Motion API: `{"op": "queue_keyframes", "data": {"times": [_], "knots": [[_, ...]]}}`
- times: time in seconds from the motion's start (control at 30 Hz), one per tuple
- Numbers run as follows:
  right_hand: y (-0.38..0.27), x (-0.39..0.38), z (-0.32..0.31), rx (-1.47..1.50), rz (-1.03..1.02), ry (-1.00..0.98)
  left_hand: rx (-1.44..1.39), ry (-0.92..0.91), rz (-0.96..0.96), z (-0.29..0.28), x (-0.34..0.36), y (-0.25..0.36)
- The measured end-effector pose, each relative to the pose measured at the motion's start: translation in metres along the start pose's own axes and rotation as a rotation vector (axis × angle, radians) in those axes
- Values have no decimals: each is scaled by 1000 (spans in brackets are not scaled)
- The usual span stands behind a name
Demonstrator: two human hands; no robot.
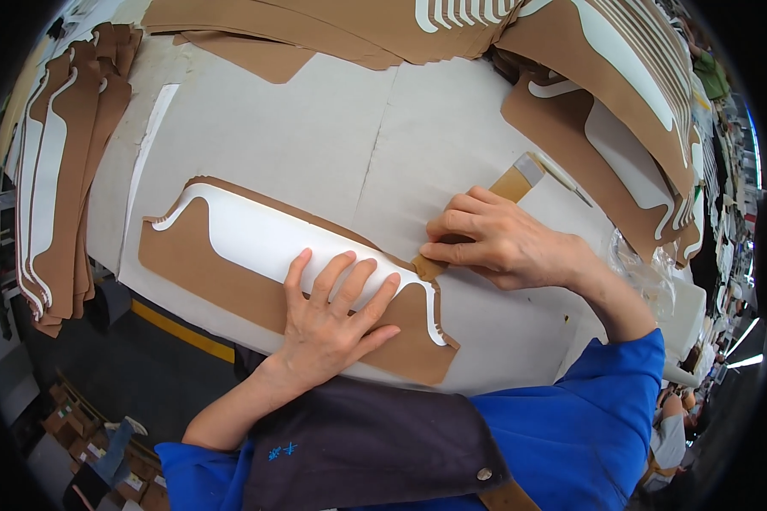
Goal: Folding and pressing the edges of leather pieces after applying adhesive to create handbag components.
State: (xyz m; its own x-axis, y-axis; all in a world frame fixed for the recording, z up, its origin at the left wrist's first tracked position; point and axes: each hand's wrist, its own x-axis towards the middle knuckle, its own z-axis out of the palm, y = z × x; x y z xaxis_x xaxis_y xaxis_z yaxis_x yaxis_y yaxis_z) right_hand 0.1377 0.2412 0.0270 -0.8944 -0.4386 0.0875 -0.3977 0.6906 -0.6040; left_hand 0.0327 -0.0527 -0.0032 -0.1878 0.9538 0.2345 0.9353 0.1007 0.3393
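Note:
A brown sheet panel (pixel 256 285) lies slantwise on the table before me, with a long white shaped piece (pixel 247 234) on it. The white piece has narrow curved ends. My left hand (pixel 328 319) rests on both, fingers spread across the white piece's lower edge. My right hand (pixel 494 238) is closed round a flat tan bar-shaped tool (pixel 511 184) with a grey far end. Its near end touches the panel's upper edge beside the white piece's right end. Whether that end is a blade or blunt, I cannot tell. A slim white pen-like tool (pixel 562 177) lies just beyond the bar.
Stacked brown panels with white pieces (pixel 631 162) fan out at the far right. More brown panels (pixel 315 30) lie along the far edge. Others hang over the table's left side (pixel 64 170). Crumpled clear plastic (pixel 643 272) sits by my right forearm. Boxes (pixel 68 422) stand below left.

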Motion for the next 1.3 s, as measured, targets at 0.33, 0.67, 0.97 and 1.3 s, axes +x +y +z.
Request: {"op": "queue_keyframes", "data": {"times": [0.33,0.67,0.97,1.3], "knots": [[11,21,-1,32,-83,0,15,-20,-42,-1,-6,-3],[19,32,-6,94,-83,-65,-14,-28,-47,-3,-5,-3],[12,34,-7,38,-66,-64,1,-72,-71,-4,-1,0],[-31,-32,2,-124,401,231,-146,133,-82,-13,22,-31]]}}
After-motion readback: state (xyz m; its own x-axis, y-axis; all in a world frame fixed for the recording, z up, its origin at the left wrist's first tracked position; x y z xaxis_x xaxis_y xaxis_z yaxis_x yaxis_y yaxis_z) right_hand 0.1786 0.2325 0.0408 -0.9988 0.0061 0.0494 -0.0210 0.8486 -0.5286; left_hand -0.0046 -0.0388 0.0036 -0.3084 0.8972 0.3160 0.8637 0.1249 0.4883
